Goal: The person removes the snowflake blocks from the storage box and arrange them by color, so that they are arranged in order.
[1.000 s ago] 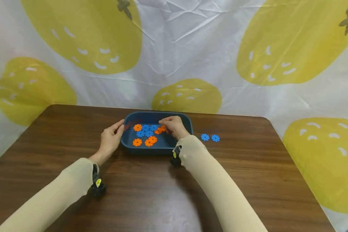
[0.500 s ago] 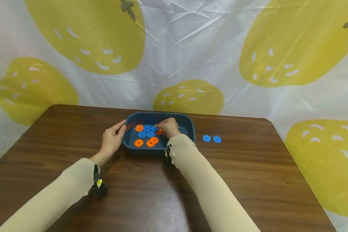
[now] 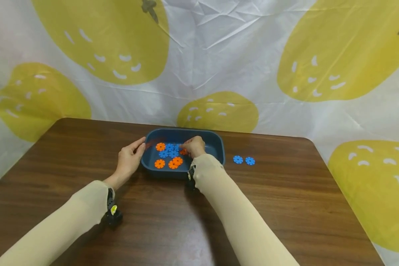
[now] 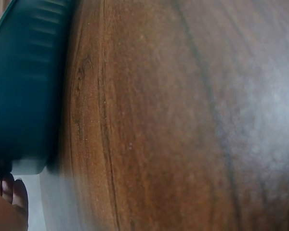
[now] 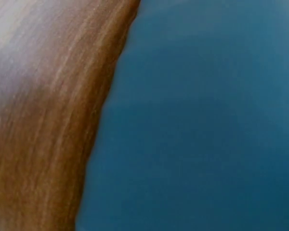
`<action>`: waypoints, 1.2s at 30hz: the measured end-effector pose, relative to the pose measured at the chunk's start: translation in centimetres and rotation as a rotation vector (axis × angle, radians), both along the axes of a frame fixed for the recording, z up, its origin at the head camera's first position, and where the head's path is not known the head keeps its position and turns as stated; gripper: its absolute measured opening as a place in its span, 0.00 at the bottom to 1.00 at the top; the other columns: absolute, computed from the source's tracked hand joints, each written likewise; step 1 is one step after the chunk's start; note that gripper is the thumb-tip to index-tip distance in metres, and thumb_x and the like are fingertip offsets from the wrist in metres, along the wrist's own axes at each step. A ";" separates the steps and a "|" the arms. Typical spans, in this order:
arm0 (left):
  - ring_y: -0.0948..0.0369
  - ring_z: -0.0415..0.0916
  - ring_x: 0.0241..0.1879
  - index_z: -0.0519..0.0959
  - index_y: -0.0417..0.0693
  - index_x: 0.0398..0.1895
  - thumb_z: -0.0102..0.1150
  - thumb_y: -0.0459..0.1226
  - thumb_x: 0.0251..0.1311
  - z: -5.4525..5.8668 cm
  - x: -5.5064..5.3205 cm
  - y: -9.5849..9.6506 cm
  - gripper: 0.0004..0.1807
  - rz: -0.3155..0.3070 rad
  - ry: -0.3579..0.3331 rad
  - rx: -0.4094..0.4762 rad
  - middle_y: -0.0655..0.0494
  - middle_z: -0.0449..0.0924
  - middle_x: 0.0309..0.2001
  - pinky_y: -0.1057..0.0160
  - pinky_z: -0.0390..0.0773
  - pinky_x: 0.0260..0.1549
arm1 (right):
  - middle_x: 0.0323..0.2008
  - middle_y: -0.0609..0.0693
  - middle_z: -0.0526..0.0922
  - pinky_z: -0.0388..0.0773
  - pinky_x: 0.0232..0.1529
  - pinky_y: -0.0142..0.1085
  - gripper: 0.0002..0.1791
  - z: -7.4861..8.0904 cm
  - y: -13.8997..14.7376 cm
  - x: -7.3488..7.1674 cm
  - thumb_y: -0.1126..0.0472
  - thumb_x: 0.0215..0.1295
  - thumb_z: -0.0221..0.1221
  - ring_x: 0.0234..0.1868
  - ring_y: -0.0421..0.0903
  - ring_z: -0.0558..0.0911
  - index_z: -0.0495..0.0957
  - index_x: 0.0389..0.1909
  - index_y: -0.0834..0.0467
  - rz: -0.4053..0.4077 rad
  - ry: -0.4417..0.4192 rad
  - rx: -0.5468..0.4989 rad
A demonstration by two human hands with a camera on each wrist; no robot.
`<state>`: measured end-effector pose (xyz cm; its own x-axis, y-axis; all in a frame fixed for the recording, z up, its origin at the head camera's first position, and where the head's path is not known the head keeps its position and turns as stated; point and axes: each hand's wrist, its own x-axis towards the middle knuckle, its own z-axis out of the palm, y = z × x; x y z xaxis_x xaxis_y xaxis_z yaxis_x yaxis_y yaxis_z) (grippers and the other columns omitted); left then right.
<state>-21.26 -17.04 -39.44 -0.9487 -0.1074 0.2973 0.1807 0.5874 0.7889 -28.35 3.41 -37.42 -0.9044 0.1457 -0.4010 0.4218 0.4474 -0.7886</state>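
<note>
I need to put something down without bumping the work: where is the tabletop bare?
Bare tabletop lies right of the two loose blue discs, between the sleeves, and left of the left hand. Crowded: the tray, where orange and blue discs fill the left and middle, with the right hand over it.

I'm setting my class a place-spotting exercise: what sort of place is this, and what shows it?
Probably an indoor recording set-up: a wood-grained table stands against a creased hanging cloth printed with big yellow fruit-like shapes, and the person has black wrist-worn devices.
</note>
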 end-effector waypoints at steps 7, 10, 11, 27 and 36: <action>0.71 0.67 0.22 0.73 0.42 0.61 0.48 0.40 0.69 -0.1 0.0 0.0 0.20 -0.025 -0.005 0.019 0.39 0.79 0.51 0.73 0.64 0.20 | 0.14 0.48 0.72 0.67 0.16 0.31 0.09 0.0 0.0 0.5 0.62 0.52 0.69 0.15 0.42 0.69 0.83 0.32 0.62 0.041 0.030 0.093; 0.69 0.70 0.26 0.73 0.42 0.61 0.49 0.39 0.69 -0.3 0.1 0.0 0.20 -0.020 -0.007 0.027 0.40 0.77 0.53 0.74 0.65 0.22 | 0.15 0.48 0.73 0.68 0.18 0.31 0.09 0.0 0.0 0.8 0.61 0.52 0.69 0.17 0.42 0.71 0.83 0.31 0.62 0.058 0.043 0.125; 0.67 0.72 0.28 0.73 0.41 0.61 0.49 0.39 0.69 -0.4 0.1 0.0 0.20 -0.019 -0.006 0.030 0.41 0.77 0.54 0.75 0.66 0.23 | 0.15 0.48 0.73 0.68 0.19 0.31 0.09 0.0 0.0 0.9 0.61 0.52 0.69 0.17 0.42 0.71 0.83 0.31 0.62 0.065 0.050 0.133; 0.52 0.77 0.49 0.72 0.42 0.62 0.47 0.41 0.69 0.1 0.1 -0.1 0.21 -0.030 -0.042 0.051 0.43 0.75 0.57 0.82 0.67 0.34 | 0.17 0.49 0.74 0.73 0.29 0.34 0.08 0.5 -0.6 1.3 0.60 0.53 0.68 0.20 0.44 0.72 0.83 0.29 0.61 0.082 0.098 0.262; 0.52 0.78 0.48 0.72 0.41 0.62 0.48 0.39 0.69 0.0 0.0 -0.1 0.21 -0.033 -0.036 0.055 0.43 0.75 0.56 0.84 0.66 0.32 | 0.19 0.49 0.74 0.70 0.26 0.34 0.06 0.0 -0.3 0.8 0.62 0.54 0.67 0.21 0.45 0.72 0.81 0.28 0.60 0.095 0.055 0.249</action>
